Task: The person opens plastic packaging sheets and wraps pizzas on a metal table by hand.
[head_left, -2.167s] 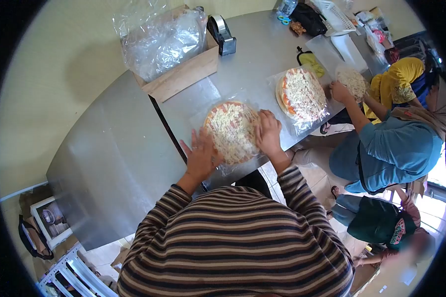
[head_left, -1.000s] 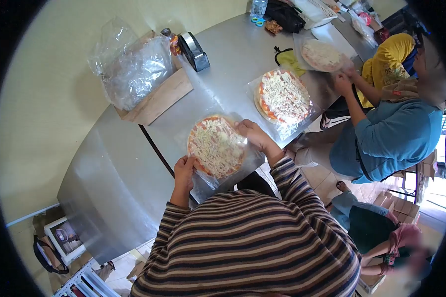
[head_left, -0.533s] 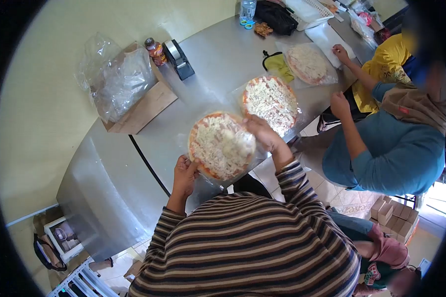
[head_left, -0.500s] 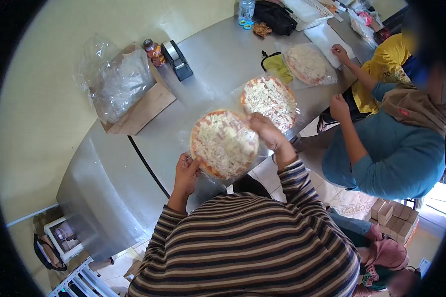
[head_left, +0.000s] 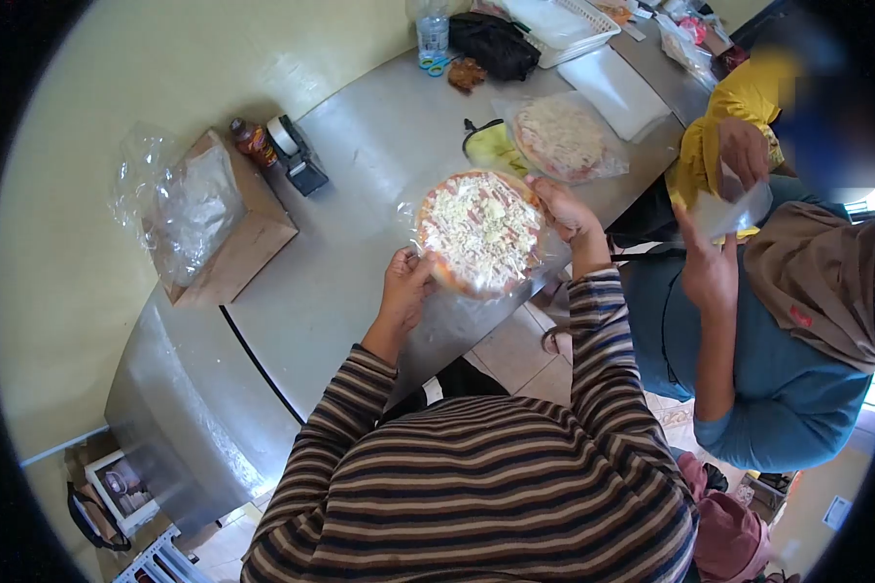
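A round pizza [head_left: 481, 233] with white shredded topping, in a clear plastic bag, is in front of me over the steel table. My left hand [head_left: 406, 291] pinches its lower left edge, fingers closed. My right hand [head_left: 566, 212] is closed on the bag at the pizza's right edge. Only one pizza shows between my hands; whether another lies under it I cannot tell. Farther off, a second bagged pizza [head_left: 561, 138] lies on the table, next to a yellow-green pouch [head_left: 496, 146].
A cardboard box [head_left: 248, 238] with clear plastic bags and a tape dispenser [head_left: 298, 158] stand on the left of the steel table [head_left: 369, 126]. Scissors [head_left: 436, 66], a black bag [head_left: 496, 44] and a white basket [head_left: 593, 27] lie at the back. A co-worker's hands hold a clear bag [head_left: 734, 209] at right.
My hands and the bagged pizza have moved right, to where the neighbouring pizza was; two pizzas there now show as one. The view has shifted. The co-worker's hands now hold a clear bag.
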`<state>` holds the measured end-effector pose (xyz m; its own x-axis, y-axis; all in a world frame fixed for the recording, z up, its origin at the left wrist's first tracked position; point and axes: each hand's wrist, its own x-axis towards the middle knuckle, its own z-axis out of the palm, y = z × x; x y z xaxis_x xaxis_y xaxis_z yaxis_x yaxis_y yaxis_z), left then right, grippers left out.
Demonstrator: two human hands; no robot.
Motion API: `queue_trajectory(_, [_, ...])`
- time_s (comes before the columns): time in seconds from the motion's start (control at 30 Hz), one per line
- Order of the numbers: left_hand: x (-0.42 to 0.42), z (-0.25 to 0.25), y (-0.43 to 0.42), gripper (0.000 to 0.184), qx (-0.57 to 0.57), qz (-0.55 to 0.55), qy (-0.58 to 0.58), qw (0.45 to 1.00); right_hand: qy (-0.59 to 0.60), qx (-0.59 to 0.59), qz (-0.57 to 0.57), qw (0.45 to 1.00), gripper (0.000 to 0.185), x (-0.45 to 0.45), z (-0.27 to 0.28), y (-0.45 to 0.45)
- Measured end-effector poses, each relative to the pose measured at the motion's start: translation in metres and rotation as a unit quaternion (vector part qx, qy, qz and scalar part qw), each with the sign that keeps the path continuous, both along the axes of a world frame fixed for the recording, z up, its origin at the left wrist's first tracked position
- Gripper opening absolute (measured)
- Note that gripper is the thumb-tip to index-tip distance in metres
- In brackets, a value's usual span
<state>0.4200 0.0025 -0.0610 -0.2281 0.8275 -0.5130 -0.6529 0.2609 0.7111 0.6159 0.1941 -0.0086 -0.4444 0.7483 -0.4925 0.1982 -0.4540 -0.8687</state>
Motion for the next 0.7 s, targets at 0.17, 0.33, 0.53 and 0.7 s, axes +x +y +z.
queue_trajectory(0.17, [-0.002, -0.002, 0.003, 0.038, -0.025, 0.006, 0.064, 0.998, -0.106, 0.068, 0.009, 0.992, 0.045, 0.006, -0.022, 0.012])
queue_trajectory(0.33, [0.000, -0.017, -0.005, 0.031, -0.008, 0.024, 0.142, 0.990, -0.239, 0.388, -0.112, 0.883, 0.029, 0.021, -0.049, -0.009])
queue_trajectory(0.53, [-0.016, -0.033, -0.006, 0.049, 0.074, 0.051, 0.497, 0.863, -0.211, 0.451, -0.290, 0.817, 0.017, 0.049, -0.016, -0.152])
queue_trajectory(0.7, [0.045, 0.020, -0.020, 0.022, 0.404, -0.002, 0.620, 0.673, -0.209, 0.279, -0.277, 0.896, 0.011, 0.097, -0.062, -0.306])
